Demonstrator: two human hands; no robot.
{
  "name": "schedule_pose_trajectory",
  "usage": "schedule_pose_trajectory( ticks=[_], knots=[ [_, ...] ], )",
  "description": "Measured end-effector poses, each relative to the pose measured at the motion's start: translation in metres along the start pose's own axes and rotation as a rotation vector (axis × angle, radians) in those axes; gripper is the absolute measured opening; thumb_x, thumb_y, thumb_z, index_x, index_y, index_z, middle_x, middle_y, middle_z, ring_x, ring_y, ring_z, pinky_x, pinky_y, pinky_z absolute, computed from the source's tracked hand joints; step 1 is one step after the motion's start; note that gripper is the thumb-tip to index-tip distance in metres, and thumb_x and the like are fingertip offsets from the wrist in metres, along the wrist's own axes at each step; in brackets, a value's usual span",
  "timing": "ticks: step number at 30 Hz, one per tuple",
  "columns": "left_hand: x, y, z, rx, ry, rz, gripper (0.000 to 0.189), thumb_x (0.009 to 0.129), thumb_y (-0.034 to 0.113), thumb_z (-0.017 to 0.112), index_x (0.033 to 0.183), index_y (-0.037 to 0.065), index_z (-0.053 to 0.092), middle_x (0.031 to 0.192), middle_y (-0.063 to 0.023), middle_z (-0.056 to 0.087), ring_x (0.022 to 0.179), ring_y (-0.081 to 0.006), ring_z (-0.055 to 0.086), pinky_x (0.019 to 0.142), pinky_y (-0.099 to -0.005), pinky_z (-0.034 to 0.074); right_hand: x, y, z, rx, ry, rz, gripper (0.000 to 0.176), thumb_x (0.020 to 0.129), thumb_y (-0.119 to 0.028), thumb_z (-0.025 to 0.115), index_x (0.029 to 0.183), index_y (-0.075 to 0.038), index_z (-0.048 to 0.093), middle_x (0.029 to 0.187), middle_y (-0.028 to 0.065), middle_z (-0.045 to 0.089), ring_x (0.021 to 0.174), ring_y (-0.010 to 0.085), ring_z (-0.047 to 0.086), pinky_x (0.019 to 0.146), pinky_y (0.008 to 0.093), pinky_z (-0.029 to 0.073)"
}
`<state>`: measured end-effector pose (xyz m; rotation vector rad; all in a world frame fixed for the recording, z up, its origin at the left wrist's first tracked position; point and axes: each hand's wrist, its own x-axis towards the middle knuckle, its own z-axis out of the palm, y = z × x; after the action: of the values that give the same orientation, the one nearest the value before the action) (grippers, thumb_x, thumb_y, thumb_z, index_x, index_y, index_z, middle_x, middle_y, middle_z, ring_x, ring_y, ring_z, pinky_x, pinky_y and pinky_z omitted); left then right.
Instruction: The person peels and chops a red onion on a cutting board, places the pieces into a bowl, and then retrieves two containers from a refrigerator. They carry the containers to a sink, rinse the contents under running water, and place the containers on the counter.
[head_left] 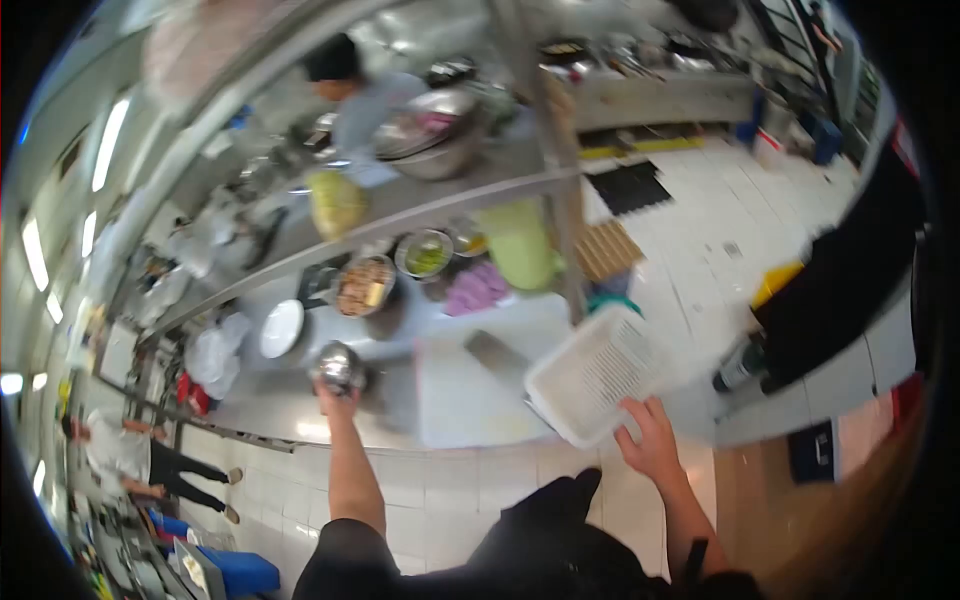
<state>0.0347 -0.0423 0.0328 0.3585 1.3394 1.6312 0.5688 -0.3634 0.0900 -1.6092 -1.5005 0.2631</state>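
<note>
My left hand (338,398) is closed round the near side of a shiny metal bowl (341,368) over the steel counter (390,395). At the right, my right hand (655,440) is beside the lower right edge of a white perforated basket (590,375), fingers apart; contact with its rim is too blurred to tell. The basket is tilted near the counter's right end. Between the hands lies a white cutting board (450,400), with a dark, flat piece (495,353) on it. Behind the board is a purple cloth (477,288).
A bowl of chopped food (364,286), a bowl of green pieces (425,255) and a green container (520,245) stand under the shelf. A white plate (282,329) lies left. People are beyond the shelf, at far left and at right.
</note>
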Motion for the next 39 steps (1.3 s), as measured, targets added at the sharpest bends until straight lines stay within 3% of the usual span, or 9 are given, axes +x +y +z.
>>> schedule_pose_trajectory(
  ticks=[4,7,10,13,14,23,30,36,39],
  knots=[
    [-0.134,-0.046,0.124,0.191,0.203,0.272,0.056,0.085,0.035,0.067,0.122,0.002,0.04,0.121,-0.0157,0.045,0.09,-0.024,0.055,0.073,-0.0363,0.05,0.025,0.043,-0.044,-0.048,0.007,-0.02,0.038,0.072,-0.005,0.067,0.109,-0.006,0.058,0.099,0.0144,0.055,0.095,0.034,0.054,0.079,0.0397,0.047],
    [-0.23,-0.144,0.179,0.36,-0.421,0.716,0.02,0.095,0.015,0.053,0.11,0.004,0.045,0.089,-0.0035,0.051,0.073,-0.0118,0.049,0.064,-0.0268,0.044,0.031,0.076,-0.076,-0.081,0.031,0.042,0.037,0.072,-0.005,0.068,0.108,-0.006,0.058,0.099,0.0138,0.055,0.095,0.034,0.054,0.079,0.0397,0.048],
    [-0.37,-0.236,0.251,0.363,-0.948,0.042,0.032,0.094,0.017,0.056,0.122,0.005,0.043,0.095,-0.0032,0.053,0.087,-0.0143,0.054,0.07,-0.0277,0.048,0.032,0.115,-0.11,-0.109,0.042,0.104,0.037,0.072,-0.007,0.069,0.108,-0.007,0.058,0.1,0.0141,0.055,0.096,0.0337,0.054,0.08,0.0397,0.048],
    [-0.462,-0.282,0.326,0.197,-1.015,-0.725,0.048,0.091,0.016,0.059,0.132,0.004,0.037,0.12,-0.011,0.056,0.109,-0.0259,0.056,0.09,-0.0389,0.05,0.047,0.171,-0.141,-0.141,0.047,0.132,0.038,0.073,-0.01,0.07,0.109,-0.007,0.058,0.1,0.0149,0.055,0.097,0.0344,0.054,0.08,0.0397,0.048],
    [-0.464,-0.305,0.345,0.194,-1.021,-0.726,0.048,0.091,0.016,0.059,0.132,0.004,0.037,0.12,-0.011,0.056,0.109,-0.0259,0.056,0.09,-0.0389,0.05,0.049,0.19,-0.148,-0.14,0.037,0.162,0.039,0.074,-0.011,0.07,0.111,-0.008,0.058,0.099,0.0151,0.055,0.096,0.0352,0.054,0.08,0.0395,0.048],
    [-0.404,-0.373,0.463,0.552,-0.875,0.034,0.053,0.08,-0.003,0.06,0.128,0.003,0.037,0.117,-0.0128,0.056,0.105,-0.0233,0.057,0.086,-0.0361,0.05,0.188,0.355,-0.237,0.171,0.164,0.514,0.052,0.081,-0.014,0.069,0.127,-0.006,0.046,0.093,0.0138,0.063,0.072,0.0221,0.063,0.06,0.0332,0.051],
    [-0.355,-0.459,0.639,0.551,-0.813,-0.063,0.06,0.079,0.005,0.067,0.128,0.0,0.033,0.114,-0.0142,0.055,0.102,-0.0243,0.056,0.09,-0.0344,0.046,0.301,0.58,-0.272,-0.015,0.203,0.582,0.051,0.081,-0.002,0.063,0.129,-0.006,0.043,0.091,0.016,0.064,0.076,0.0291,0.065,0.068,0.0364,0.052],
    [-0.462,-0.553,0.899,0.915,-1.473,-0.125,0.084,0.078,0.015,0.071,0.143,0.002,0.02,0.126,-0.0203,0.052,0.114,-0.0281,0.053,0.094,-0.0397,0.045,0.277,0.683,-0.329,-0.072,0.355,1.087,0.048,0.08,-0.019,0.067,0.121,-0.001,0.05,0.089,0.019,0.065,0.086,0.0345,0.065,0.079,0.0408,0.051],
    [-0.546,-0.646,1.028,0.703,-2.087,0.211,0.083,0.078,0.015,0.071,0.143,0.004,0.021,0.124,-0.0192,0.052,0.113,-0.0277,0.055,0.093,-0.038,0.047,0.243,0.728,-0.357,0.038,0.424,1.356,0.038,0.081,-0.026,0.065,0.105,0.002,0.06,0.084,0.0212,0.067,0.08,0.0331,0.066,0.073,0.0394,0.052]
  ],
)
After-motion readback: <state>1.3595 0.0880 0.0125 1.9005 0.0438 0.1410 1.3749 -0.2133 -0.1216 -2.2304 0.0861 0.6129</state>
